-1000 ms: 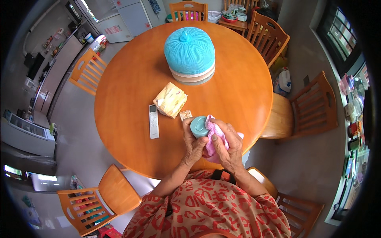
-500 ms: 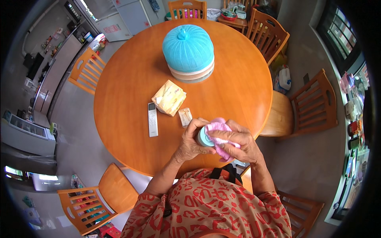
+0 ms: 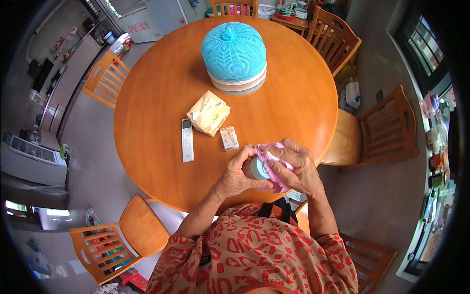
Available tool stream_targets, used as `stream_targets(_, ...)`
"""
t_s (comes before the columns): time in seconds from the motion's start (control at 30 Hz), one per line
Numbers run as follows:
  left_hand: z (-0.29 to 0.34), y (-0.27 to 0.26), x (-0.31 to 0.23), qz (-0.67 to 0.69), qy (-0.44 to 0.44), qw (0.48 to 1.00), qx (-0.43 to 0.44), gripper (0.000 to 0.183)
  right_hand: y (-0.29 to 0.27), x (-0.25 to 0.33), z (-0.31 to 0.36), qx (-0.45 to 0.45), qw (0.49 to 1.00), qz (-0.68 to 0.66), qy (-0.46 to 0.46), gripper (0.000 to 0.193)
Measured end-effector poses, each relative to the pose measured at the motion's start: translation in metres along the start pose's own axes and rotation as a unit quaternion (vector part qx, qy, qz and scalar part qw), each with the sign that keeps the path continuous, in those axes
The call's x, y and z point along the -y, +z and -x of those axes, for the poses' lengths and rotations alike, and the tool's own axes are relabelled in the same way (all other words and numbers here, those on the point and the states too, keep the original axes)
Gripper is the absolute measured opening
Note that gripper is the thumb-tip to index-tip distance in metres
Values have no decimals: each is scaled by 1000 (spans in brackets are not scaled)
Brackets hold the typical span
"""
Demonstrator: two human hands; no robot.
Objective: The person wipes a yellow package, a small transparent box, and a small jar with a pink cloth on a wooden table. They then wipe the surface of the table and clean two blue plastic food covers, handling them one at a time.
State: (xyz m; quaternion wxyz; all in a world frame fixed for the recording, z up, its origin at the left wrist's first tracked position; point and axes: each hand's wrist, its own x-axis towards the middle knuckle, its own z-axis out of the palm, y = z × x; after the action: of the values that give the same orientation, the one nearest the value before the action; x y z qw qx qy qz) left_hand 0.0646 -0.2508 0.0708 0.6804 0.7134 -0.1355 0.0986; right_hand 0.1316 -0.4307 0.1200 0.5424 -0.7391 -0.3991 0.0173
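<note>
Over the near edge of the round table, my left hand (image 3: 233,177) is wrapped around a small light-blue cylindrical container (image 3: 258,169). Its pale round end faces to the right, and the fingers cover much of its side. My right hand (image 3: 304,169) grips a crumpled pink cloth (image 3: 279,185) and presses it against that end. Just beyond my left hand lies a small clear box of thin sticks, perhaps toothpicks (image 3: 229,138). A white remote control (image 3: 187,140) and a yellowish tissue pack (image 3: 209,113) rest farther left.
A blue mesh food cover (image 3: 234,54) stands toward the far side of the wooden table (image 3: 147,112). Wooden chairs surround it, including one at the right (image 3: 387,127) and one at the near left (image 3: 142,228). A window ledge with assorted items runs along the right wall.
The pink cloth has shifted around the container's end under my right fingers, and the container is tilted a little differently. The table's things sit slightly higher in the picture.
</note>
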Motion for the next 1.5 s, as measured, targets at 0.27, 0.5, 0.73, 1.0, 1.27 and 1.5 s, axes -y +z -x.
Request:
stream_targets(0.27,0,10,12,57,72,991,-100,75,24,-17,0,-61,884,-390,250,18)
stream_targets(0.5,-7,10,10,217,37,966,-137,77,41,-36,15,2,877,-405,260,25)
stream_targets(0.73,-2,2,29,397,-84,900,-158,83,46,-30,35,56,890,-320,319,27)
stream_targets(1.0,2,0,31,418,-135,880,-180,76,4,-9,25,-67,900,-353,246,23)
stream_targets(1.27,3,21,21,359,-141,898,-210,80,42,-10,-4,-78,982,-147,85,31)
stream_targets(1.5,-3,23,20,303,-92,906,-280,78,59,-28,22,-47,900,-336,274,33)
